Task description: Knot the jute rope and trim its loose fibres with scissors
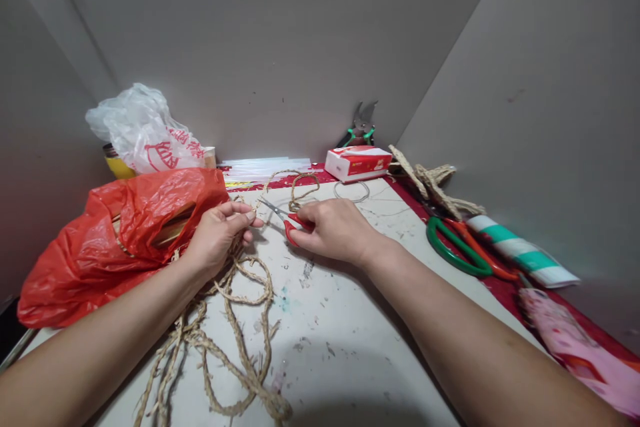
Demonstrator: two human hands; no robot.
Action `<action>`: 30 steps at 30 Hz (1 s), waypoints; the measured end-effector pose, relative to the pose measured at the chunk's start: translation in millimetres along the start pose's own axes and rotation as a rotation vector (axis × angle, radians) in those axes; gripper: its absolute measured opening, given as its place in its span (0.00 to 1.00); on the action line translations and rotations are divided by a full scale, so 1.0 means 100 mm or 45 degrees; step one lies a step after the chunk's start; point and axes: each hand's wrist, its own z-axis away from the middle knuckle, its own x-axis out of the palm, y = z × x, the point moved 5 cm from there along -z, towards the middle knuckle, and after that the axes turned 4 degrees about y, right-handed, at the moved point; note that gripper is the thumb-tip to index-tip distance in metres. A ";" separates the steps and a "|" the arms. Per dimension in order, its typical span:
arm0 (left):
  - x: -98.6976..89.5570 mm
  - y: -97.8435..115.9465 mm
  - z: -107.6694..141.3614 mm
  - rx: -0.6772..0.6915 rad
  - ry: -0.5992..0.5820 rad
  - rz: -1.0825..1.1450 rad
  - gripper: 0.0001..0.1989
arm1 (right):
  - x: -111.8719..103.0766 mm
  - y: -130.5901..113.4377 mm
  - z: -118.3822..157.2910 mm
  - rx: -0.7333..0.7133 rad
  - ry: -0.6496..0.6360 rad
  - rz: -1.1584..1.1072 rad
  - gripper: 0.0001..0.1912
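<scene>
My right hand (333, 230) is closed round the red handles of a small pair of scissors (277, 211). The blades point left and stand slightly apart. Just left of their tips, my left hand (225, 230) pinches a tan braided straw rope (253, 207) between thumb and fingers. More of this rope lies in loose loops below the left wrist and runs toward the near edge of the white board (340, 327). A thinner stretch of rope (305, 193) curls on the board behind the scissors. Exactly where the left fingertips grip is partly hidden.
A red plastic bag (145, 213) bulges at the left, with a white bag (145, 130) behind. At the back are clear sticks (270, 167), a red-white box (357, 163), pruning shears (363, 123) and a wire coil (353, 199). Large green-handled scissors (455, 250) lie right, beside a striped roll (525, 250).
</scene>
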 end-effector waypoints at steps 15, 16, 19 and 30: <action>0.05 0.03 0.03 -0.023 -0.041 0.037 0.13 | -0.07 -0.10 0.01 -0.161 0.038 0.024 0.15; 0.05 0.03 0.02 -0.025 -0.044 0.037 0.13 | -0.07 -0.10 0.01 -0.158 0.025 0.044 0.15; 0.03 0.01 0.01 -0.027 -0.038 0.028 0.13 | -0.06 -0.11 0.01 -0.145 -0.014 0.102 0.15; -0.02 -0.01 -0.03 -0.023 -0.006 0.062 0.14 | -0.03 -0.10 -0.01 -0.117 -0.082 0.098 0.15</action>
